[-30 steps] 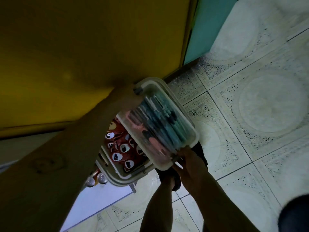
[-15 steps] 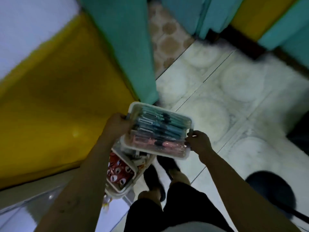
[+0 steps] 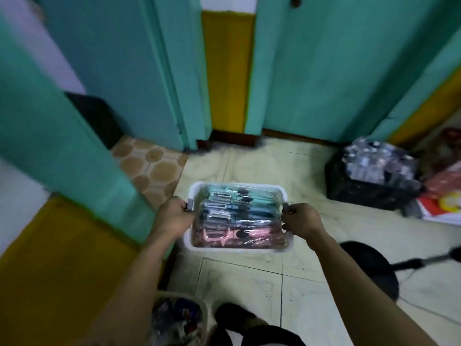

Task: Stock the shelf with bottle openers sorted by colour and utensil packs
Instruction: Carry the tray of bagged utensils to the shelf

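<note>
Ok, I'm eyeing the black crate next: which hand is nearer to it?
Right. The right hand grips the right end of the white tray, on the side of the black crate; the left hand grips the left end, with the tray between it and the crate.

A person holds a white bin (image 3: 237,249) above the pale tiled floor (image 3: 249,283); the left hand (image 3: 173,217) grips its left end and the right hand (image 3: 303,221) its right end, fingers curled round the rim. Inside lie wrapped packs (image 3: 239,216) in rows; teal farthest, blue in the middle, pink nearest. A black crate (image 3: 361,196) of clear-wrapped goods stands well to the right by a teal door (image 3: 324,71); a black stool (image 3: 369,265) sits nearer.
</note>
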